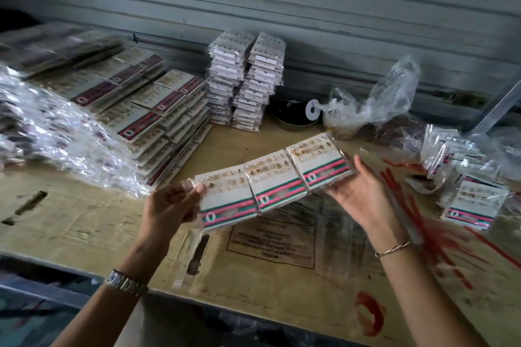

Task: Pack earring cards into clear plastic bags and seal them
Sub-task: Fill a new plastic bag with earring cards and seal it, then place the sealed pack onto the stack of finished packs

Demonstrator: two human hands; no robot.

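Holding a row of three white earring cards (277,180) with pink and green stripes above the tan, paper-covered bench (84,220) — tilted, right end higher. Pinching the left end in the left hand (172,203), grip narrow, thumb on the card face. Propping the right end on the right hand (363,194), grip wide, fingers straight behind the card. Flanked by slanting stacks of bagged striped cards (146,110) at left and two tall white-card stacks (245,79) at the back — loose clear plastic bags with red strips (417,222) at right.
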